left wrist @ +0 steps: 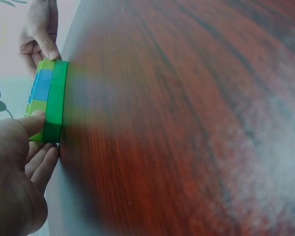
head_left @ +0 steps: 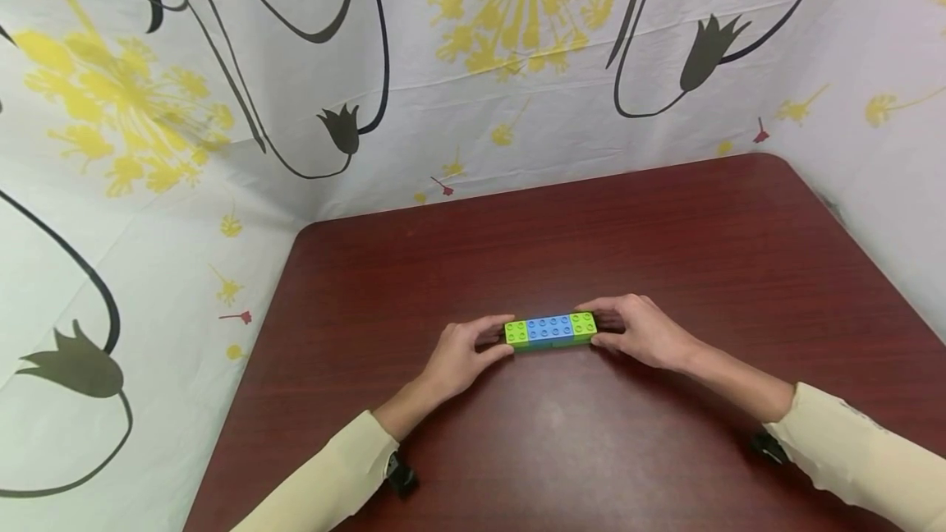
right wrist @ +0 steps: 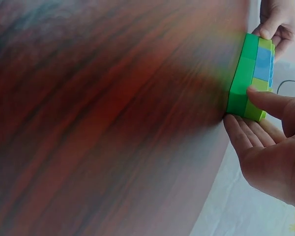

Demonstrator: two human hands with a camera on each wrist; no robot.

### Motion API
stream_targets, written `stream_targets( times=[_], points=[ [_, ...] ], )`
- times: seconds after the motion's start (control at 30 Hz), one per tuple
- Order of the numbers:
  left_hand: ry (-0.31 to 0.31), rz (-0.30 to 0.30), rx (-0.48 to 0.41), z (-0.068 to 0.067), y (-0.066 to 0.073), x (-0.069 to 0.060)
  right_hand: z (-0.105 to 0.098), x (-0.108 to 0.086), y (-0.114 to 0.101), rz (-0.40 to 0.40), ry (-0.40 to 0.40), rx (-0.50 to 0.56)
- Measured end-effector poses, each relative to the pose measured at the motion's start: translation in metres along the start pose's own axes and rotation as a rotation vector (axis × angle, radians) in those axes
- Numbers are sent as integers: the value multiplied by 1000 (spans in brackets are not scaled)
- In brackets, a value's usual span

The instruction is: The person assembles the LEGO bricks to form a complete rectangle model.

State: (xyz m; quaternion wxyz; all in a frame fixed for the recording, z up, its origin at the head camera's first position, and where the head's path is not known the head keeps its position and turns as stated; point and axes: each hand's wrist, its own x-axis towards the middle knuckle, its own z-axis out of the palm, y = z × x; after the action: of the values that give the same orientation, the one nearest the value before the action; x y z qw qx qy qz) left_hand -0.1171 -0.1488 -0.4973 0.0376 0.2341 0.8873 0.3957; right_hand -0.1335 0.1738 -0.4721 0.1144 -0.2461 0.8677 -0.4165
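Observation:
A short bar of toy building bricks lies on the table in the head view, studs up. Its top layer has a blue brick (head_left: pixel 550 327) between two lime green bricks, one at the left end (head_left: pixel 516 333) and one at the right end (head_left: pixel 584 324). Darker green bricks (left wrist: pixel 54 105) form the layer below, seen from the side in both wrist views. My left hand (head_left: pixel 456 358) pinches the left end between thumb and fingers. At the opposite end, my right hand (head_left: pixel 650 335) grips with its thumb on the near side.
Beneath the bricks is a dark red wood-grain table (head_left: pixel 458 269) with rounded far corners. White cloth (head_left: pixel 414 138) printed with flowers hangs behind it and along both sides. Dark straps (head_left: pixel 401 474) show at the sleeve ends.

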Motion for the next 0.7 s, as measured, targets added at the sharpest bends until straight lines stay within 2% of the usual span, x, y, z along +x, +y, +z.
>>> stream_targets(
  times=[0.33,0.7],
  points=[
    [43,13,-13,-2,1,4,0,3,2,-22,38,9],
    [84,-42,-32,-11,-1,16,-2,16,1,-19,119,15]
  ],
)
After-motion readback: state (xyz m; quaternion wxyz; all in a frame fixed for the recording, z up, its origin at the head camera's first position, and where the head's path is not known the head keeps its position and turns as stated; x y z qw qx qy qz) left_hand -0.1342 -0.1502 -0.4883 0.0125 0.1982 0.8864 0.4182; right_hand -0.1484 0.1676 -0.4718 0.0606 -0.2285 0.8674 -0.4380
